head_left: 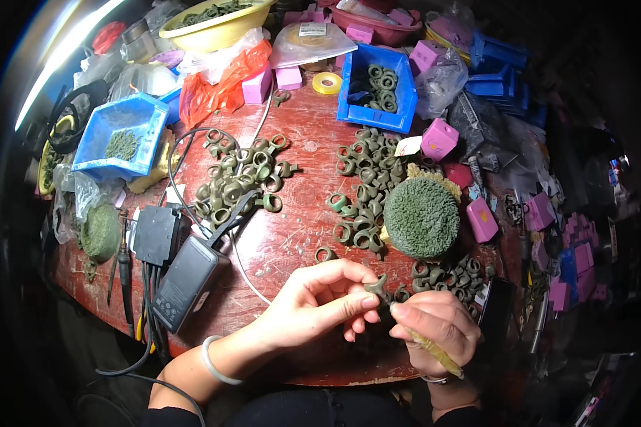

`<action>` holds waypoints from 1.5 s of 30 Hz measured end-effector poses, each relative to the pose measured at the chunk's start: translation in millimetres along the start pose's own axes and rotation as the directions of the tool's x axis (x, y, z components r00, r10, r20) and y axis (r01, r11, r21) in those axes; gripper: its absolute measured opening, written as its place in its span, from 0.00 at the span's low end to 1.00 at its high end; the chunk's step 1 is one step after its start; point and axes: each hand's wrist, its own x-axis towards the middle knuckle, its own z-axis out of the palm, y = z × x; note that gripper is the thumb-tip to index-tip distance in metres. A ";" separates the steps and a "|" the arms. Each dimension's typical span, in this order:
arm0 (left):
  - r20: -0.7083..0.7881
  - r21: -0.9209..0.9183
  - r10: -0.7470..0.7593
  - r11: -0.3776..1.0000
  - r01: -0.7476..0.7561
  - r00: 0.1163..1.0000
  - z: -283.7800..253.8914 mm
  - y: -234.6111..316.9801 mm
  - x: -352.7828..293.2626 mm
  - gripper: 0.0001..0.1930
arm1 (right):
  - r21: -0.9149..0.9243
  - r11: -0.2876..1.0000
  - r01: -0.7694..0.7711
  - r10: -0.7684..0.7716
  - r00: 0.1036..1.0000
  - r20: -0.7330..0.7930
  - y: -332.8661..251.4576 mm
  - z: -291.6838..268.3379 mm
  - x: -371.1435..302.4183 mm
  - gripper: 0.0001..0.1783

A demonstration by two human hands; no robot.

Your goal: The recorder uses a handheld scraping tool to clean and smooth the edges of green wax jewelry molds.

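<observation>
Near the table's front edge, my left hand [332, 297] pinches a dark green ring [377, 286] between thumb and fingers. My right hand [438, 329] grips a thin tool with a yellowish handle [438, 354]; its tip is hidden near the ring, so I cannot tell what kind it is. Both hands are close together, almost touching. Just beyond them lies a pile of similar green rings [367, 181], with more rings [463, 277] beside my right hand. A round pad with a rough green top [421, 217] stands beyond my right hand.
Another heap of rings [235, 178] lies at the left of the red table [303, 206]. A black power bank [190, 281] with cables sits left of my forearm. Blue bins [404, 64] [121, 167], pink blocks [440, 139], a yellow basin [214, 32] and plastic bags [224, 89] surround the work area.
</observation>
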 end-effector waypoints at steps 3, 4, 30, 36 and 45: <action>0.001 0.009 -0.017 1.000 0.017 1.000 2.3 2.1 -1.1 0.11 | -0.115 0.992 -0.049 0.042 0.997 -0.057 0.7 1.9 -0.6 0.24; -0.009 0.015 -0.013 1.000 0.013 1.000 2.7 2.3 -1.1 0.10 | -0.027 1.000 -0.014 0.012 0.999 -0.049 0.4 1.6 0.4 0.24; -0.042 0.015 -0.014 1.000 0.015 0.999 4.2 3.6 -0.9 0.08 | 0.003 0.995 -0.098 0.098 0.992 -0.078 0.8 3.5 -0.7 0.20; -0.032 0.010 -0.010 1.000 0.010 0.999 3.6 1.2 -0.3 0.10 | -0.113 0.969 -0.222 0.196 0.959 -0.203 7.7 5.5 -1.0 0.18; 0.004 -0.046 0.012 0.999 -0.011 1.000 3.9 -1.4 1.0 0.13 | 0.140 0.973 -0.184 0.200 0.973 -0.116 9.8 2.7 1.3 0.15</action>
